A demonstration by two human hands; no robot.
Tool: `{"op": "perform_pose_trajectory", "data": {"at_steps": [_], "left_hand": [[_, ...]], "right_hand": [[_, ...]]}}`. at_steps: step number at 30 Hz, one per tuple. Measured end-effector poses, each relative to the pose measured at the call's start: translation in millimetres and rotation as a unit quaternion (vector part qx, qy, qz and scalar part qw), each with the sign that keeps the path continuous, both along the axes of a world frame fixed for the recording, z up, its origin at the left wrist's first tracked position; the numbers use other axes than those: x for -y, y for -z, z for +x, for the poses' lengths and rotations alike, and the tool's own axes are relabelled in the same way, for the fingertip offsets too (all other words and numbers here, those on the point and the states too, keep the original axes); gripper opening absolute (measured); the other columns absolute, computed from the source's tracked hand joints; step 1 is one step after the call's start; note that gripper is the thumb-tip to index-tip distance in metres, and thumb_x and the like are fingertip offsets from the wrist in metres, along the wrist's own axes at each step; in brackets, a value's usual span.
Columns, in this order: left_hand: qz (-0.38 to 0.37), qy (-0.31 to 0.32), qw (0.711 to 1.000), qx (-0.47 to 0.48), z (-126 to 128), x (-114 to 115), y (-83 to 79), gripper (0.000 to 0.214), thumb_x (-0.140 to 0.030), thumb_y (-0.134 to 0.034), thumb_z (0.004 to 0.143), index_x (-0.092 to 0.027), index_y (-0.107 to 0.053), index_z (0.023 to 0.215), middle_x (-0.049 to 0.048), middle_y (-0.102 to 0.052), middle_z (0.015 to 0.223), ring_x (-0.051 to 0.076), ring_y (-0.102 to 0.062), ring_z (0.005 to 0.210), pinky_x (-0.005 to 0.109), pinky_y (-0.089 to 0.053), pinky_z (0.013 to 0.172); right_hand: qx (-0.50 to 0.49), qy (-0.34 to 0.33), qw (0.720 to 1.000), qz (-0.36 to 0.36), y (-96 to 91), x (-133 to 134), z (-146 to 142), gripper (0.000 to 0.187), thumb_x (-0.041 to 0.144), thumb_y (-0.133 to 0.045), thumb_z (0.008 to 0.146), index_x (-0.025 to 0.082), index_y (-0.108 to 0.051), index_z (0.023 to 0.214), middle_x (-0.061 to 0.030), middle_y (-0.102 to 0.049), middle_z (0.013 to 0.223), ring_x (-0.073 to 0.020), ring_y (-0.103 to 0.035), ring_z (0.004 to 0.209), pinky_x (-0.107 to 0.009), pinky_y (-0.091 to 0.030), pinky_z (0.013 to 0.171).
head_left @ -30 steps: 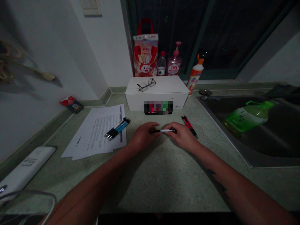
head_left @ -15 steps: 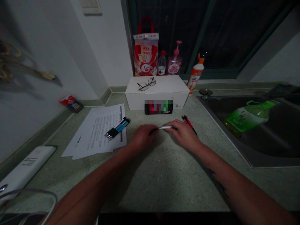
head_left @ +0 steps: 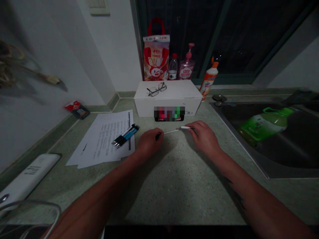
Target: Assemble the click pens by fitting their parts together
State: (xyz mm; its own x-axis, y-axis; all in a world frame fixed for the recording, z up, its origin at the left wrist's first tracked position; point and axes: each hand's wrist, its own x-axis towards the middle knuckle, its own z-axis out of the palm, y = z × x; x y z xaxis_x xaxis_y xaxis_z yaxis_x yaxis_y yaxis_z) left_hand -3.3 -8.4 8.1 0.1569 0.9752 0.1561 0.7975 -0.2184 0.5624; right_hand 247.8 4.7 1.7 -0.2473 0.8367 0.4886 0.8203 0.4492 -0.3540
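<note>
My left hand (head_left: 150, 143) is closed around the dark grip end of a pen. From it a thin pale pen refill (head_left: 171, 131) sticks out toward the right. My right hand (head_left: 205, 136) pinches a white pen barrel (head_left: 185, 127) with the fingertips, its open end close to the refill's tip. Whether tip and barrel still touch, I cannot tell. Left of my left hand, several black, blue and white pens (head_left: 126, 135) lie side by side on printed paper sheets (head_left: 99, 142).
A white box (head_left: 142, 106) stands behind my hands, with eyeglasses (head_left: 157, 89) on top and a phone (head_left: 169, 119) leaning against its front. Bottles and a red bag (head_left: 156, 59) are at the window. To the right is a sink (head_left: 264, 166) holding a green jug (head_left: 265, 124); a white power strip (head_left: 32, 176) lies left.
My right hand has moved right and slightly away with the white barrel, baring the refill that stays with my left hand. The red-and-black pens are now hidden behind my right hand.
</note>
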Motion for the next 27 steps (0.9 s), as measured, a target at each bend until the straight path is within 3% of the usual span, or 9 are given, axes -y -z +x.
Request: {"op": "perform_pose_trajectory", "data": {"at_steps": [3,8,12,20,24,27], "left_hand": [[0.003,-0.026,1.000,-0.005,-0.1,-0.2,0.9,0.020,-0.026,-0.051,0.096,-0.022,-0.071,0.095,0.0050,-0.075,0.093,0.021,-0.066,0.084,0.032,-0.043,0.074],[0.001,-0.047,0.999,0.002,-0.7,-1.4,2.8,0.018,-0.027,-0.052,0.096,-0.022,-0.070,0.097,0.0050,-0.076,0.094,0.021,-0.066,0.083,0.031,-0.042,0.073],[0.009,-0.046,0.999,-0.003,-1.0,-2.2,4.8,0.019,-0.028,-0.052,0.095,-0.021,-0.070,0.096,0.0049,-0.075,0.091,0.021,-0.065,0.080,0.032,-0.041,0.070],[0.007,-0.040,0.999,0.008,-0.4,-0.9,5.0,0.018,-0.028,-0.053,0.095,-0.022,-0.070,0.095,0.0054,-0.076,0.093,0.021,-0.066,0.083,0.032,-0.042,0.072],[0.006,-0.041,0.999,0.011,0.0,-0.6,5.4,0.018,-0.029,-0.053,0.095,-0.022,-0.070,0.095,0.0050,-0.075,0.091,0.021,-0.066,0.081,0.032,-0.042,0.071],[0.007,-0.039,0.999,0.008,0.7,-0.8,6.0,0.018,-0.028,-0.053,0.095,-0.023,-0.070,0.096,0.0047,-0.076,0.092,0.021,-0.066,0.082,0.032,-0.043,0.072]], "right_hand": [[0.031,0.000,0.999,0.009,-1.1,-1.0,2.2,0.024,0.023,-0.053,0.100,0.018,-0.074,0.108,-0.0112,-0.070,0.100,-0.0277,-0.063,0.097,-0.040,-0.049,0.087],[0.142,-0.087,0.986,-0.026,-2.1,3.4,-8.7,0.023,0.017,-0.057,0.098,0.023,-0.077,0.108,-0.0090,-0.071,0.103,-0.0271,-0.062,0.099,-0.040,-0.047,0.089],[0.187,-0.105,0.975,-0.054,-3.2,6.3,-14.0,0.026,0.015,-0.059,0.097,0.026,-0.077,0.112,-0.0081,-0.071,0.105,-0.0272,-0.063,0.101,-0.041,-0.046,0.091],[0.134,-0.071,0.985,-0.080,-8.2,4.2,1.9,0.019,0.015,-0.061,0.094,0.021,-0.076,0.104,-0.0086,-0.072,0.102,-0.0267,-0.064,0.099,-0.041,-0.047,0.091],[0.041,-0.058,0.994,-0.078,3.2,1.7,-9.7,0.019,0.024,-0.059,0.099,0.022,-0.074,0.110,-0.0076,-0.073,0.104,-0.0248,-0.065,0.100,-0.038,-0.049,0.090],[0.041,-0.087,0.992,-0.082,14.5,0.0,-22.7,0.018,0.022,-0.060,0.099,0.022,-0.075,0.110,-0.0080,-0.073,0.104,-0.0253,-0.065,0.103,-0.039,-0.049,0.092]]}}
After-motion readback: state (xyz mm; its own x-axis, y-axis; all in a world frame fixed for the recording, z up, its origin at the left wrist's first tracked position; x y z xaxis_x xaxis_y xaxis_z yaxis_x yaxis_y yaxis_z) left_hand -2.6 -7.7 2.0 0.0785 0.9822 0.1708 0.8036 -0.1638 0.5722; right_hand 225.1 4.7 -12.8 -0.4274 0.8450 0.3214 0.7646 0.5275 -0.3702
